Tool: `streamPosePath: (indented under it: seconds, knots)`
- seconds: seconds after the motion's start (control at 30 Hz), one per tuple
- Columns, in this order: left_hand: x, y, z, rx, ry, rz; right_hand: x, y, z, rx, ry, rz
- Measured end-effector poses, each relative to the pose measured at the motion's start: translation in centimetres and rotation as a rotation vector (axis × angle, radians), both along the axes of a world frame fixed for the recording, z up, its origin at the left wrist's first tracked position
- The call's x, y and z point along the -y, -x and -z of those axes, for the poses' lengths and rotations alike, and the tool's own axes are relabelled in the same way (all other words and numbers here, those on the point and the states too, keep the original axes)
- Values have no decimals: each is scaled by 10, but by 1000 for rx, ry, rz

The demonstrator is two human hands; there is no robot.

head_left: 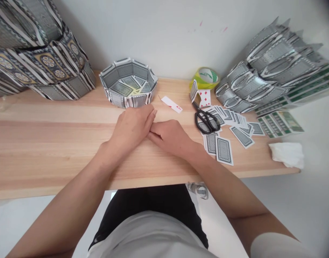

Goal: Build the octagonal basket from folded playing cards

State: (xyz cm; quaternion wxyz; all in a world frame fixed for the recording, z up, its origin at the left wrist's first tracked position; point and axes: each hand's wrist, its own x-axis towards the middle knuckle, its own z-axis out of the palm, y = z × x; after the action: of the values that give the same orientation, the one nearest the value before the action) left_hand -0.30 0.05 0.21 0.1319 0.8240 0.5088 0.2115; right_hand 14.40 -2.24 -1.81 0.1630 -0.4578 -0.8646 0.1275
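Head view, grey card bowl (118, 98) (many-sided, white-edged), left hand (133, 123) touching right hand (172, 137), cannot tell either's grip

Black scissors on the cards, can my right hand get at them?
Likely yes: your right hand, though touching your left hand, is near the black scissors, which lie uncovered on the cards.

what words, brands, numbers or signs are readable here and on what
No word, brand or number reads clearly.
Red diamond signs: on the card piece by the tape roll.
Too small or blurred: red corner mark on the white card strip, perhaps "A"; the tape roll's label.
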Motion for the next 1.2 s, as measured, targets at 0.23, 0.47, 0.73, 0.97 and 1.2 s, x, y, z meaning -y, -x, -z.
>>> streamPosePath:
  seconds: [0.23, 0.47, 0.73, 0.97, 1.2]
  knots:
    - [0, 0, -1, -35, 89, 42, 2, 2, -6, 108, 38, -6]
    - [4, 0, -6, -49, 137, 50, 5, 4, -11, 115, 66, -15]
    - [4, -2, -8, -96, 146, 30, 6, 4, -14, 160, 112, -25]
    - [7, -2, -11, -166, 149, 38, 8, 5, -18, 173, 142, -38]
    - [11, -3, -27, -497, 112, 140, 9, 4, -20, 176, 138, -84]
